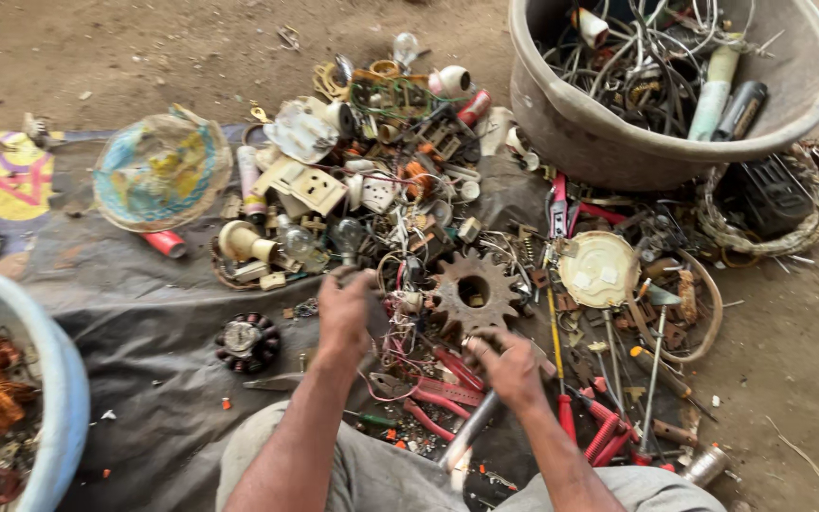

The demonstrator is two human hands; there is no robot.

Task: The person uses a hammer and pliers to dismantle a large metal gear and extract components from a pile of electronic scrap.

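While the right hand point(509, 368) keeps a closed grip on a metal rod point(471, 431), the left hand point(345, 313) rests, grip closed, among tangled wires point(400, 284) beside a rusty gear point(472, 292) on grey sheet point(144, 322).

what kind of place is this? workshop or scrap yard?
Most likely an informal scrap-sorting spot outdoors, not a workshop. A dark tarp lies on bare dirt ground, heaped with mixed electrical scrap, bulbs and a rusty gear. A big tub holds tangled wire.
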